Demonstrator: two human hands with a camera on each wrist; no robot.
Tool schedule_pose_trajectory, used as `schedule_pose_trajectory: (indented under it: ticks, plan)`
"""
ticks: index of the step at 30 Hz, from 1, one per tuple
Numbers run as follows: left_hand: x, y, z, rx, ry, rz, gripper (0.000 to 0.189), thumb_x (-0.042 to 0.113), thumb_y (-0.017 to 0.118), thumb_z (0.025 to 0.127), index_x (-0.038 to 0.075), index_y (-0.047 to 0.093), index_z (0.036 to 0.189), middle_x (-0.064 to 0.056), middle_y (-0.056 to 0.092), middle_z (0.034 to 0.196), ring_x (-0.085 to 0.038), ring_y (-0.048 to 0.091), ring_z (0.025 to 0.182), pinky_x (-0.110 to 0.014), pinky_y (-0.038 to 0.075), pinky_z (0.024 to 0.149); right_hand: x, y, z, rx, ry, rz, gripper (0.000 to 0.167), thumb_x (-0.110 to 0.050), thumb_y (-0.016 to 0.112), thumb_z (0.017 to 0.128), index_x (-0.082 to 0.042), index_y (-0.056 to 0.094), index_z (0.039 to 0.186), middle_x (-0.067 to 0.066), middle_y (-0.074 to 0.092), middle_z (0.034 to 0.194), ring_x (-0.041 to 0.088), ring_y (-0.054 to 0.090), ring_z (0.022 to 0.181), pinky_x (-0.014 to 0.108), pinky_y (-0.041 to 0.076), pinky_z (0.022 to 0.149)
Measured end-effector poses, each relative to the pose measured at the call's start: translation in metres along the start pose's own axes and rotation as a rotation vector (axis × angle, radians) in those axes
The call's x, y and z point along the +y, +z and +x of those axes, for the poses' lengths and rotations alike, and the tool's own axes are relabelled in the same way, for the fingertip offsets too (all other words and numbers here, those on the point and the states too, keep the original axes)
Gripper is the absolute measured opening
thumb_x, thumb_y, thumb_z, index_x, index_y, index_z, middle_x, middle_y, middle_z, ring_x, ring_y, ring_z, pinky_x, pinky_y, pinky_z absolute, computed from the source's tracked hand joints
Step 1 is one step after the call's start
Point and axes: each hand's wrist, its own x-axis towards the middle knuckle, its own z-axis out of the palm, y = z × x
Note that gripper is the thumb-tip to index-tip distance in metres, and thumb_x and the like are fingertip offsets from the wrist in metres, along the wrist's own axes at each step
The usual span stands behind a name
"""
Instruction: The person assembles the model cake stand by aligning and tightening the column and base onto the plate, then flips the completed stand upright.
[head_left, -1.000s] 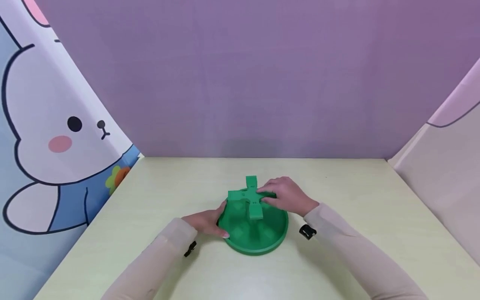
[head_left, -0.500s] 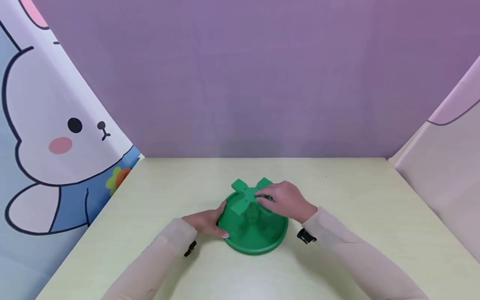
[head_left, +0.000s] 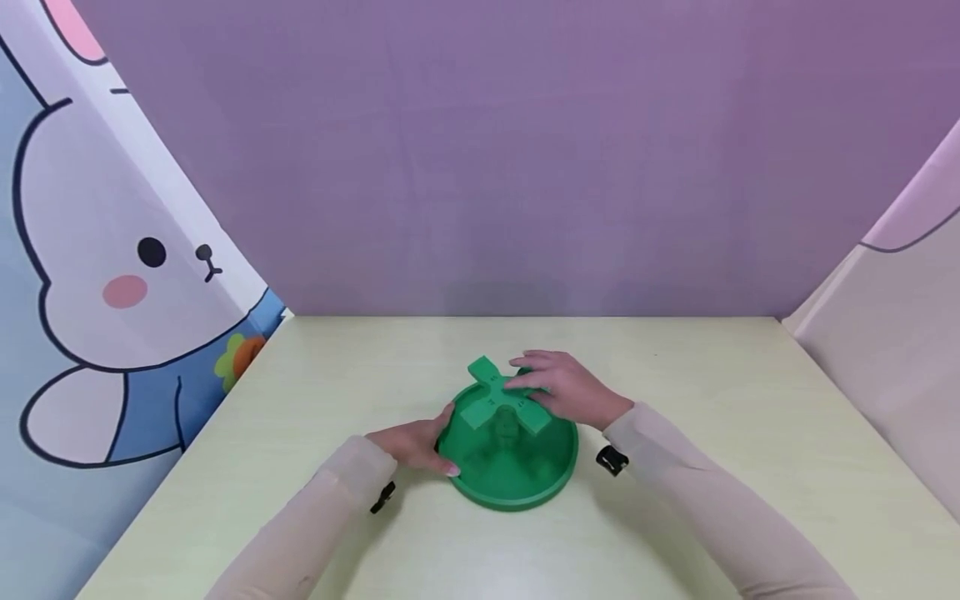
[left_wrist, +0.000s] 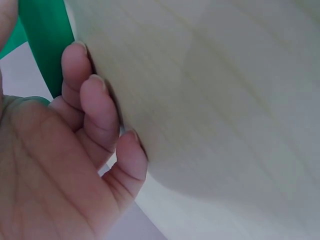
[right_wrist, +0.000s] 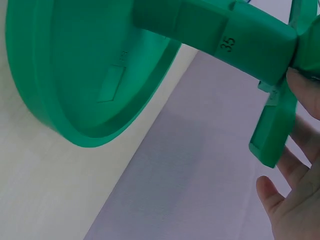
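A round green dish (head_left: 517,483) with a raised rim stands on the table. From its middle rises a thick green post (right_wrist: 215,35) marked "35". A four-armed green cross piece (head_left: 495,392) sits on top of the post. My left hand (head_left: 411,443) grips the left side of the dish, thumb and fingers spread along the rim; in the left wrist view several fingertips (left_wrist: 102,97) rest low by the table. My right hand (head_left: 566,387) holds the upper-right arm of the cross, thumb near the hub and fingers past the arm. That arm is mostly hidden in the head view.
The pale wood table (head_left: 360,367) extends around the dish, ending at a purple backdrop (head_left: 480,167). A cartoon rabbit panel (head_left: 90,250) stands at the left, and a pale panel (head_left: 892,358) at the right.
The cross has turned from upright to diagonal, its turn showing half a second ago. My right hand has since shifted from its lower-right arm to the upper-right one. My left hand has stayed put.
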Motion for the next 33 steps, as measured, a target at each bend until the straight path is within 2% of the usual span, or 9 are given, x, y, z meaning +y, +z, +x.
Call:
schedule_pose_trajectory:
  ticks: [4,12,19,23,26,28,30,33]
  plan:
    - [-0.003,0.002,0.003,0.001,0.000,-0.006,0.108,0.034,0.076,0.083,0.003,0.000,0.153,-0.017,0.028,0.152,-0.031,0.027,0.139,-0.047,0.026,0.110,-0.001,0.001,0.000,-0.049,0.021,-0.008,0.033,0.003,0.073,0.080,-0.009,0.073,0.112,0.018,0.064,0.120,0.038,0.054,0.117,0.051,0.042,0.097]
    - [-0.001,0.000,0.001,0.006,-0.005,0.001,0.110,0.037,0.076,0.083,0.006,-0.002,0.154,-0.015,0.027,0.153,-0.030,0.025,0.140,-0.046,0.025,0.111,-0.005,-0.002,0.000,-0.072,0.119,0.050,0.028,-0.008,0.073,0.084,-0.008,0.072,0.112,0.005,0.070,0.107,0.020,0.065,0.099,0.043,0.049,0.089]
    - [0.001,-0.001,-0.002,0.006,-0.026,-0.028,0.110,0.035,0.076,0.082,0.006,-0.001,0.154,-0.015,0.023,0.155,-0.030,0.022,0.141,-0.046,0.024,0.111,-0.017,0.001,0.001,-0.047,0.158,-0.066,0.025,-0.017,0.073,0.085,-0.009,0.073,0.109,0.004,0.072,0.098,0.012,0.066,0.074,0.029,0.053,0.067]
    - [0.002,0.000,-0.003,0.013,-0.021,-0.020,0.109,0.034,0.076,0.082,0.005,0.000,0.154,-0.015,0.024,0.155,-0.030,0.023,0.141,-0.046,0.025,0.111,-0.026,0.004,0.002,-0.025,0.186,-0.139,0.025,-0.020,0.073,0.084,-0.010,0.074,0.107,0.004,0.072,0.097,0.014,0.068,0.076,0.027,0.053,0.062]
    - [0.003,0.000,-0.004,0.012,-0.012,-0.023,0.108,0.032,0.076,0.083,0.003,0.000,0.153,-0.016,0.025,0.154,-0.031,0.024,0.140,-0.046,0.025,0.111,-0.033,0.004,0.003,-0.029,0.218,-0.162,0.024,-0.022,0.072,0.085,-0.011,0.074,0.106,0.004,0.072,0.099,0.015,0.069,0.084,0.029,0.054,0.064]
    - [0.003,-0.001,-0.004,0.010,-0.010,-0.028,0.107,0.031,0.076,0.083,0.002,0.000,0.153,-0.017,0.025,0.154,-0.031,0.024,0.140,-0.046,0.024,0.111,-0.037,0.002,0.003,-0.036,0.233,-0.167,0.023,-0.022,0.070,0.086,-0.011,0.074,0.106,0.004,0.072,0.100,0.015,0.069,0.085,0.029,0.054,0.063]
    - [0.002,-0.001,-0.004,0.008,-0.004,-0.024,0.107,0.031,0.076,0.084,0.002,-0.001,0.153,-0.018,0.025,0.153,-0.032,0.024,0.140,-0.047,0.024,0.111,-0.038,0.001,0.004,-0.024,0.252,-0.143,0.021,-0.021,0.067,0.088,-0.012,0.074,0.106,0.002,0.073,0.098,0.012,0.068,0.079,0.025,0.052,0.057]
    - [0.002,-0.002,-0.004,0.008,-0.007,-0.020,0.107,0.031,0.076,0.084,0.002,-0.001,0.153,-0.017,0.024,0.154,-0.031,0.023,0.141,-0.046,0.024,0.111,-0.034,-0.003,0.004,0.041,0.247,-0.092,0.018,-0.014,0.064,0.090,-0.011,0.075,0.105,0.000,0.072,0.084,0.009,0.061,0.060,0.021,0.043,0.048]
